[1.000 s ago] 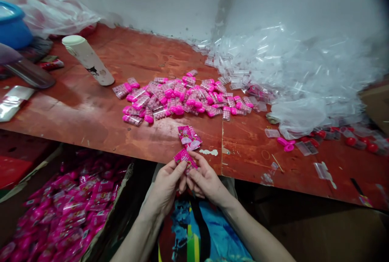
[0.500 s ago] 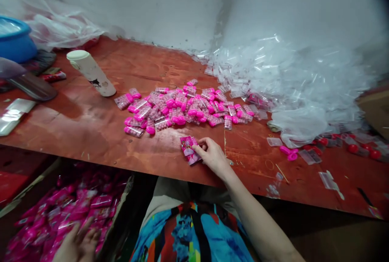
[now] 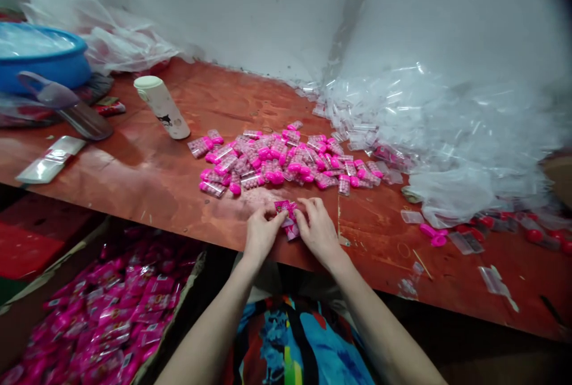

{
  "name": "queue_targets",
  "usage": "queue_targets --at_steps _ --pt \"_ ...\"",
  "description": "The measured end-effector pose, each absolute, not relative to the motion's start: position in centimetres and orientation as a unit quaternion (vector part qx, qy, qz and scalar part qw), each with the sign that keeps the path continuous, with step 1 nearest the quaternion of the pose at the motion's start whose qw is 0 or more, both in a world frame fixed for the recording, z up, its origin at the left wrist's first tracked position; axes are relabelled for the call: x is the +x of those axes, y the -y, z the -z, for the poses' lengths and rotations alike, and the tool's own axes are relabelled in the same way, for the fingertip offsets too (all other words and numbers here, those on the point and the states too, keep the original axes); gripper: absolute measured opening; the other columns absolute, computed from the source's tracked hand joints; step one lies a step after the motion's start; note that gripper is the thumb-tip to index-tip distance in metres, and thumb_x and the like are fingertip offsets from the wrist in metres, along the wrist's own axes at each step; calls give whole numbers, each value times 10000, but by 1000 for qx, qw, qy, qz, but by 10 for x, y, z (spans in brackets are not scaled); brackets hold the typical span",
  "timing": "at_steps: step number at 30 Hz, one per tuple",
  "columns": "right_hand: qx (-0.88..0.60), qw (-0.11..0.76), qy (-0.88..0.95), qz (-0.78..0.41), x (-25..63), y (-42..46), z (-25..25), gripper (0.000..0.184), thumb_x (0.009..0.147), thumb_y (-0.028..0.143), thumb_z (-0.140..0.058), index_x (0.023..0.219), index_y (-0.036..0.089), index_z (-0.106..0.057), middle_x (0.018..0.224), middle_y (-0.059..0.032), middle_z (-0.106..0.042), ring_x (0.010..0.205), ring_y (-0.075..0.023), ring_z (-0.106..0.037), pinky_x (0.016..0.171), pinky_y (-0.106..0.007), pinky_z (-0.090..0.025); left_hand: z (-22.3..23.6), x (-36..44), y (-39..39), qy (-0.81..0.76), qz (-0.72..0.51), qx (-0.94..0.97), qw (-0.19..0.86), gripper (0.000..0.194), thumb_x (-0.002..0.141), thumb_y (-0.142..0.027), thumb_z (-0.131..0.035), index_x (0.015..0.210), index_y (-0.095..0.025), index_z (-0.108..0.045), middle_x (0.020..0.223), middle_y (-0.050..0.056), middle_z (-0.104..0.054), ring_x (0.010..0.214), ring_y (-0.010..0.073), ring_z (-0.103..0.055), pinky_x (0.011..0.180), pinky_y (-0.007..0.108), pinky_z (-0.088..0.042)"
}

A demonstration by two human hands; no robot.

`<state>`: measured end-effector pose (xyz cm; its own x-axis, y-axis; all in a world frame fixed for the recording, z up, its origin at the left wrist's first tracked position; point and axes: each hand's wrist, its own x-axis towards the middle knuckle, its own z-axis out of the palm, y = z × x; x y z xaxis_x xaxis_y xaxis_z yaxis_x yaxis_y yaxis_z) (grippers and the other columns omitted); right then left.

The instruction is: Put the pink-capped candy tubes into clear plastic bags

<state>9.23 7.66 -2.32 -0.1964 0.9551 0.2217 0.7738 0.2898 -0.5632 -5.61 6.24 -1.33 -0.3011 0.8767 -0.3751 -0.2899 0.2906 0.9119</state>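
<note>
A small pink printed packet (image 3: 291,230) is between my hands at the front edge of the red-brown table (image 3: 214,218). My left hand (image 3: 263,231) pinches its left side, thumb and fingers closed. From the right, my right hand (image 3: 316,227) grips the other side with thumb and fingertips. Just beyond lies a heap of clear candy containers (image 3: 268,161) with bright pink caps and pale pink balls inside. Below the table on the left, a carton (image 3: 194,275) holds many filled pink packets (image 3: 111,313).
A pale tumbler (image 3: 163,108) stands at the back left. Near it are a clear scoop (image 3: 80,114), a blue basin (image 3: 44,60) and a stack of flat clear bags (image 3: 51,160). Empty clear containers (image 3: 379,111) pile up at right, with a pink plastic piece (image 3: 433,234) nearby.
My left hand has come up from over the carton and taken hold of the packet. My right hand stays on the packet. The view has turned slightly left.
</note>
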Motion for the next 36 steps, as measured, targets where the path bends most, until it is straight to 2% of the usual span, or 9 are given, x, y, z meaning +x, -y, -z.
queue_targets --at_steps 4,7,9,13,16,20,28,32,36 --pt "-538 296 772 -166 101 -56 29 278 966 259 -449 1162 186 -633 1124 -127 -594 1044 -275 -538 937 -429 -440 15 -54 -59 -589 -576 264 502 239 621 -311 -815 699 -150 -657 600 -28 -611 526 89 -511 513 189 -380" --pt "-536 359 735 -209 103 -50 27 237 956 283 -486 1085 205 -669 1101 -109 -616 1056 -262 -534 958 -437 -424 6 -55 -44 -556 -567 247 555 278 684 -382 -787 757 -159 -637 464 -85 -469 367 46 -326 383 180 -222" --pt "-527 402 684 -304 102 -49 21 234 938 341 -536 1086 215 -665 1085 -89 -636 1023 -238 -564 922 -404 -454 -1 -53 -36 -525 -556 238 599 296 695 -396 -789 755 -155 -629 428 -101 -404 339 30 -252 365 181 -155" --pt "-464 411 561 -549 97 -49 13 283 859 424 -641 1026 198 -676 923 -33 -696 807 -184 -629 756 -320 -505 -6 -46 -24 -500 -531 235 642 314 699 -418 -788 768 -145 -650 425 -85 -420 343 28 -264 371 181 -160" --pt "-462 419 514 -588 95 -45 16 247 835 414 -660 897 178 -700 827 -19 -701 761 -177 -631 736 -302 -490 -2 -43 -16 -513 -510 243 647 326 700 -436 -784 711 -143 -641 394 -85 -383 352 35 -268 380 186 -157" --pt "-496 413 527 -553 91 -38 20 243 856 411 -630 806 179 -684 747 -6 -672 703 -169 -602 688 -288 -466 6 -42 -8 -524 -524 241 626 334 703 -426 -783 650 -138 -623 412 -69 -411 386 37 -292 405 185 -178" --pt "-507 399 688 -332 74 -45 22 306 993 329 -411 752 217 -562 718 -29 -595 697 -191 -557 652 -301 -395 2 -38 -18 -555 -548 207 591 404 639 -453 -815 542 -141 -579 398 -41 -449 383 53 -339 405 201 -213" --pt "-486 363 766 -213 69 -57 22 320 1012 300 -375 776 207 -568 753 -52 -613 744 -208 -553 713 -328 -386 0 -49 -22 -532 -549 188 617 377 673 -446 -797 593 -138 -594 403 -34 -471 380 58 -361 408 198 -238" --pt "-409 324 831 -190 60 -73 13 362 1019 295 -377 736 193 -577 686 -30 -604 691 -190 -541 702 -324 -389 -1 -75 -20 -506 -553 150 644 327 709 -410 -773 647 -127 -621 417 -35 -474 389 60 -366 407 192 -264"
